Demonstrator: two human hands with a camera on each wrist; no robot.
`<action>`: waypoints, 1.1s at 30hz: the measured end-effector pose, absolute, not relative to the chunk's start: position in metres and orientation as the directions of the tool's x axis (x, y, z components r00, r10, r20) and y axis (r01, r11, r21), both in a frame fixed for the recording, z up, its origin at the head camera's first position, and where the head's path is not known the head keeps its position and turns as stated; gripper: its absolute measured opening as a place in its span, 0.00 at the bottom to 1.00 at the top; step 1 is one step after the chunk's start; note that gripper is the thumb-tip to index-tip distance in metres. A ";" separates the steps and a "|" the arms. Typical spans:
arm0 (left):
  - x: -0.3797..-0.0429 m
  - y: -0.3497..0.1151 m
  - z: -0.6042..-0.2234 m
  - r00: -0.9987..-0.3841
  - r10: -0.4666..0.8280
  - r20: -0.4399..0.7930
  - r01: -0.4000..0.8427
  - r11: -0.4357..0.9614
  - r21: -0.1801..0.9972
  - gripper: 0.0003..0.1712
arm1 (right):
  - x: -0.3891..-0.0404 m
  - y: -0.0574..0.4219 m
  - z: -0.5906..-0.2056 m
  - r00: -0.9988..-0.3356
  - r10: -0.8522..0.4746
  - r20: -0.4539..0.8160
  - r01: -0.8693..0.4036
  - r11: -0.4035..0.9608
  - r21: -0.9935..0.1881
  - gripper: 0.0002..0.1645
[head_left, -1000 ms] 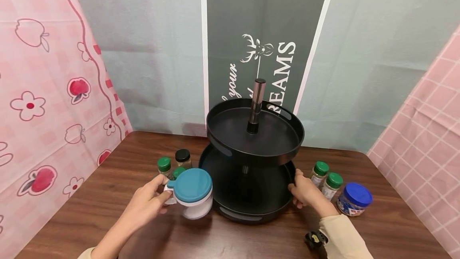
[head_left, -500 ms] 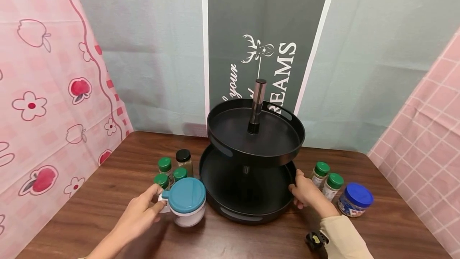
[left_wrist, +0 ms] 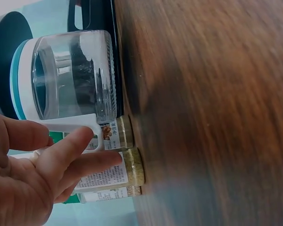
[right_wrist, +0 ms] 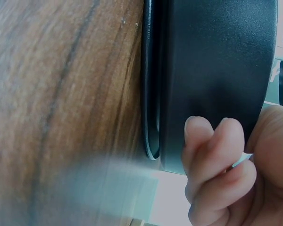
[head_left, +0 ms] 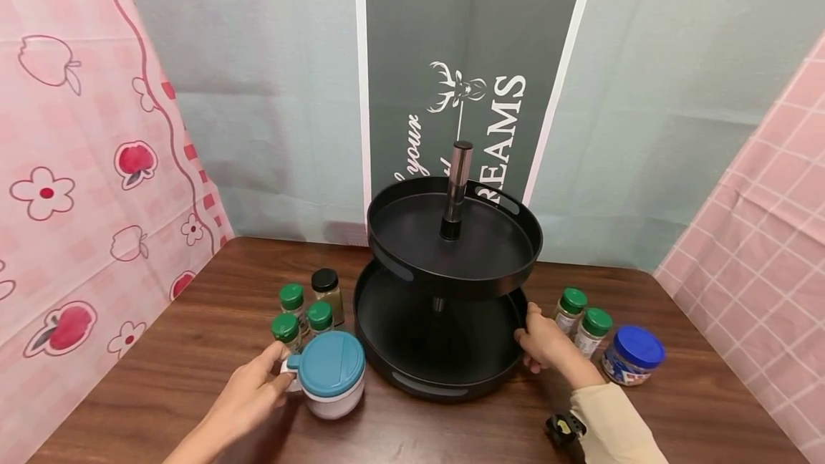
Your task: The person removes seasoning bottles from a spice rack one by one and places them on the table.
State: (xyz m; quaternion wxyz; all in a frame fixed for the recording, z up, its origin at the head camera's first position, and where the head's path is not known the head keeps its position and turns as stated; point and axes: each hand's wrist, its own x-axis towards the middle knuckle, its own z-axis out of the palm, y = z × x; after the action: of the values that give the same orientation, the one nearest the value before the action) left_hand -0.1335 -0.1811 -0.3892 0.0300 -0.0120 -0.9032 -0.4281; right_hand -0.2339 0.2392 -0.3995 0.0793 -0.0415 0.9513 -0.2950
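Note:
My left hand [head_left: 248,392] holds a seasoning jar [head_left: 331,374] by its white side handle, thumb and fingers about the handle. The jar is clear with a white collar and a flat teal lid [head_left: 330,362]. It is upright, its base [left_wrist: 106,77] at or very close to the tabletop; contact cannot be told. Just behind stand several spice bottles with green caps [head_left: 285,326] and one with a black cap [head_left: 325,279]. My right hand [head_left: 548,342] grips the right rim of the lower tray [head_left: 428,349] of a black two-tier round stand, fingers [right_wrist: 226,136] curled against its outer wall.
The stand's upper tray [head_left: 412,235] sits above the lower one, with a shiny post [head_left: 457,181] rising through it. To the right are two green-capped bottles [head_left: 591,331] and a blue-lidded jar [head_left: 633,355]. Curtains border the wooden table [head_left: 412,428] on three sides.
My left hand has brought the seasoning jar down, toward me and slightly left, away from the lower tray's edge, uncovering the green-capped bottles behind. My right hand stays on the tray rim.

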 end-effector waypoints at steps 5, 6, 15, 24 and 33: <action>-0.135 -0.183 -0.393 -0.999 0.017 0.028 0.033 0.626 0.779 0.07 | -0.234 0.239 -0.399 -0.983 -0.126 -0.136 -0.027 0.823 -0.567 0.41; -0.135 -0.183 -0.394 -1.000 0.021 0.022 0.030 0.625 0.780 0.07 | -0.234 0.239 -0.399 -0.982 -0.127 -0.136 -0.028 0.823 -0.568 0.41; -0.136 -0.187 -0.399 -0.999 0.050 0.012 0.043 0.668 0.743 0.07 | -0.233 0.240 -0.399 -0.981 -0.143 -0.132 -0.043 0.820 -0.571 0.41; -0.139 -0.190 -0.396 -0.986 0.164 0.005 0.110 0.639 0.761 0.05 | -0.230 0.242 -0.397 -0.982 -0.134 -0.130 -0.035 0.814 -0.580 0.41; -0.136 -0.200 -0.394 -0.959 0.282 0.033 0.215 0.644 0.735 0.05 | -0.231 0.240 -0.397 -0.980 -0.142 -0.143 -0.036 0.820 -0.571 0.41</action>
State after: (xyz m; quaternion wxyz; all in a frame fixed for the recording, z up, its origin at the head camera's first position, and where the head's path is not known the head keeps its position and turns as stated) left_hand -0.1359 -0.2002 -0.3940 -0.0419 -0.1370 -0.9056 -0.3993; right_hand -0.2313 0.2405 -0.3974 0.0897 -0.0468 0.9498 -0.2961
